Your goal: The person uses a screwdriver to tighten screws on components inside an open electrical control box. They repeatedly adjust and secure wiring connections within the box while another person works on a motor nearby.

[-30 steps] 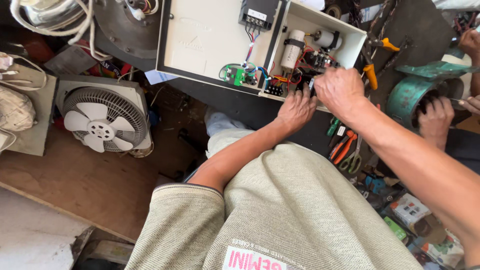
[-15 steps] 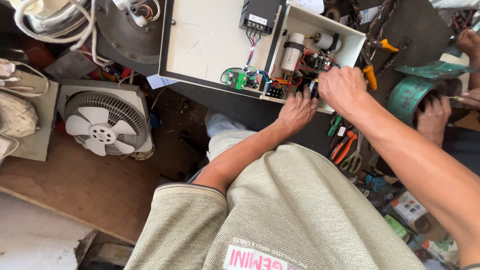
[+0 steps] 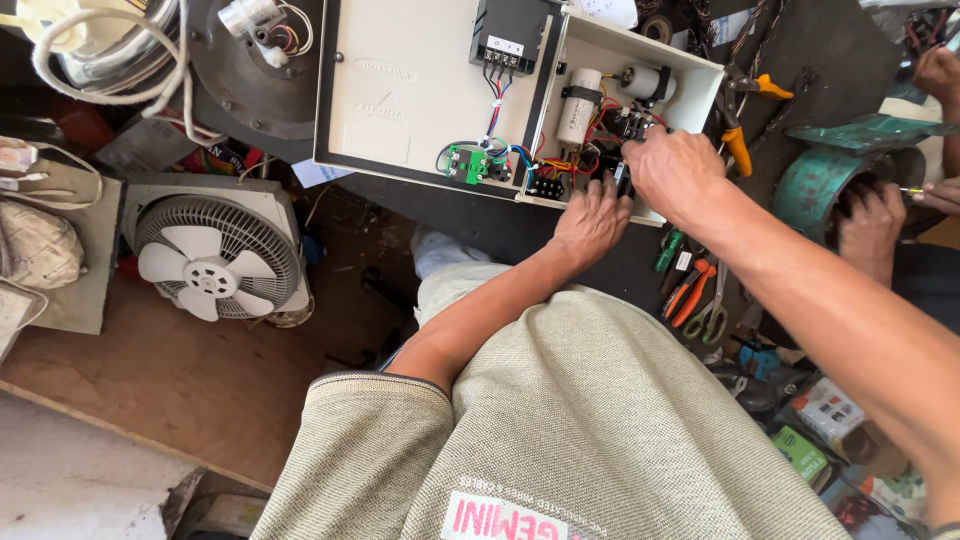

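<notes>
Open cream electrical box [image 3: 400, 100] lies on dark surface [image 3: 480, 225], lid flat for access. Left hand [image 3: 592, 222] fingers spread, braces box edge, grips nothing. Right hand [image 3: 675, 172] curled over wiring [image 3: 590, 150]; what it holds, cannot tell. Pliers [image 3: 690, 290] beside

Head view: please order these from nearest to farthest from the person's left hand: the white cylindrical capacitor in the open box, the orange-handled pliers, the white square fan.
1. White cylindrical capacitor, up inside the cream open box, just above the left hand.
2. Orange-handled pliers, on the dark bench to the hand's right, slightly farther.
3. White square fan, far left.
</notes>
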